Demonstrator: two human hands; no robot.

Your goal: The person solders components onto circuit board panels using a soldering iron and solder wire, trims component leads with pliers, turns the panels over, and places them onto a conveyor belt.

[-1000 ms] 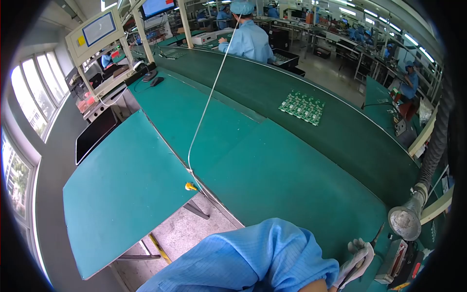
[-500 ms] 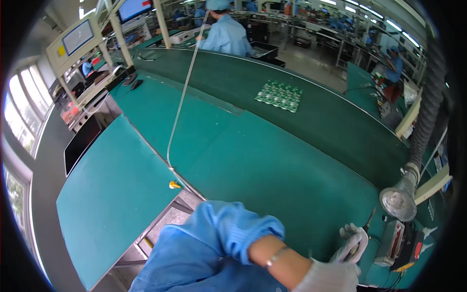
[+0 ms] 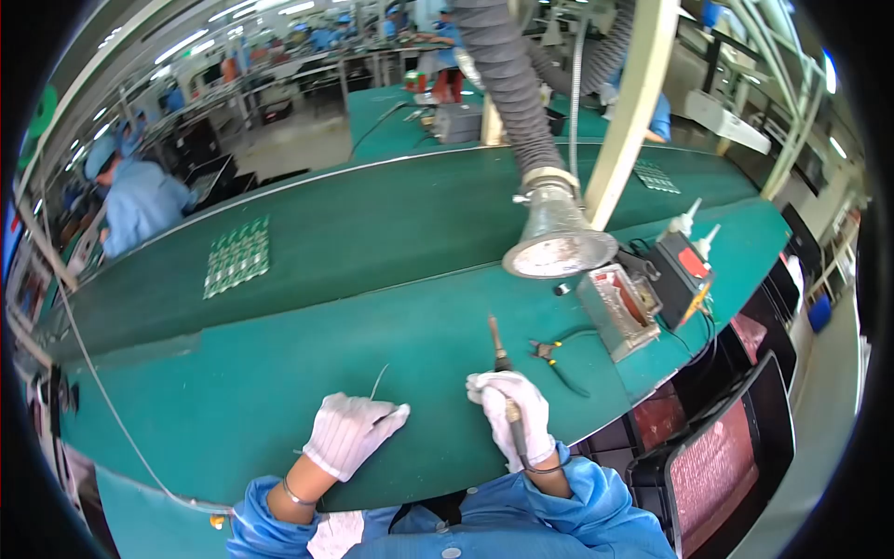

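Observation:
In a white glove, my right hand (image 3: pixel 523 410) is wrapped round a soldering iron (image 3: pixel 500 349), whose tip points up and away from me. My left hand (image 3: pixel 357 433), also gloved, is closed on a thin solder wire (image 3: pixel 380 380) that sticks up above the fingers. Both hands are over the green bench mat (image 3: pixel 270 359), apart from each other. To the right of the iron lie cutting pliers (image 3: pixel 548 352) with dark green handles.
A funnel-shaped fume hood (image 3: pixel 563 252) hangs beyond the iron. The metal box (image 3: pixel 619 312) and a soldering station (image 3: pixel 678 270) stand at right. Circuit boards (image 3: pixel 237 256) lie on the belt (image 3: pixel 372 242). A person (image 3: pixel 140 200) sits across it. Black crates (image 3: pixel 717 466) stand at lower right.
My view has swung to the right. My left arm, earlier reaching across toward my right hand, is back on the left with solder wire showing; the iron now stands upright in my right hand.

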